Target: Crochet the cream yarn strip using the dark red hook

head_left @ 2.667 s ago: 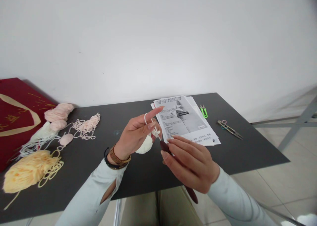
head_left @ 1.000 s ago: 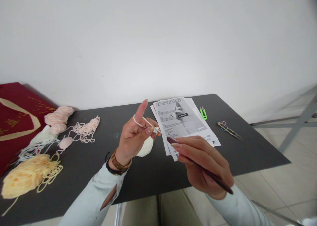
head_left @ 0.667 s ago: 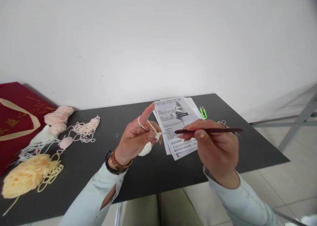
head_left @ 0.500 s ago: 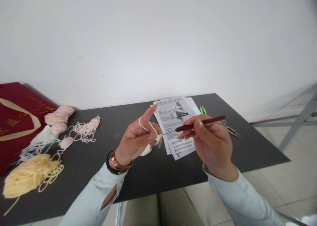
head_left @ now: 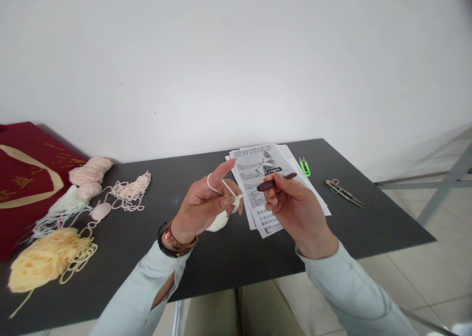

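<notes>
My left hand [head_left: 208, 203] pinches a small white piece of crochet [head_left: 236, 206] between thumb and fingers. Its index finger points up, with a strand of white yarn [head_left: 227, 187] looped round it and running down to the piece. My right hand [head_left: 300, 210] grips the dark brown handle of a crochet hook [head_left: 266, 185]. The hook's thin metal shaft reaches left to the crochet, where its tip is too small to make out. Behind and below my left hand a white ball of yarn [head_left: 218, 222] lies on the table, partly hidden.
Printed sheets [head_left: 254, 171] lie stacked on the dark table [head_left: 147, 257]. Green snips [head_left: 304, 167] and metal scissors [head_left: 344, 194] are to the right. Pink yarn [head_left: 132, 191], yellow yarn [head_left: 44, 260] and a red gift bag [head_left: 25, 193] occupy the left. A white wall rises behind.
My right hand has shifted left and turned, so the hook's handle now points more away from me. The scissors have come into full view. My left hand keeps nearly the same pose.
</notes>
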Motion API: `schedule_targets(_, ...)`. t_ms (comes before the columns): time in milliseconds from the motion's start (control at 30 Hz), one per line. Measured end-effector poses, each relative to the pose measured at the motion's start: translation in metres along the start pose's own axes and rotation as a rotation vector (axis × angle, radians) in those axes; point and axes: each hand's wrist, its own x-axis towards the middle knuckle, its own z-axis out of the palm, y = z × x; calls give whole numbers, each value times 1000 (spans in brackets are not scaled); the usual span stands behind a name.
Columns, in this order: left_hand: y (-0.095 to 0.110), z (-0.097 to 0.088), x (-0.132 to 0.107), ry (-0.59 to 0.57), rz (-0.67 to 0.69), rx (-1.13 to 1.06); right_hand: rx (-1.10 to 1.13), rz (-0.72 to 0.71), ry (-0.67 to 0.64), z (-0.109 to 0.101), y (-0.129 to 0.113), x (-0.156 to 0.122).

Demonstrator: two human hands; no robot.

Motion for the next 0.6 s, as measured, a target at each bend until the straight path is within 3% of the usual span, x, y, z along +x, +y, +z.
schedule_targets(100,-5,0,1,48,32,44,12,-2,-29,2,7,2)
schedule_targets(333,-6,-4,3,111,31,81,-34,-120,47,16,16,6)
schedule_targets(600,4,-17,4,132,-38,514,-116,-189,46,14,25,11)
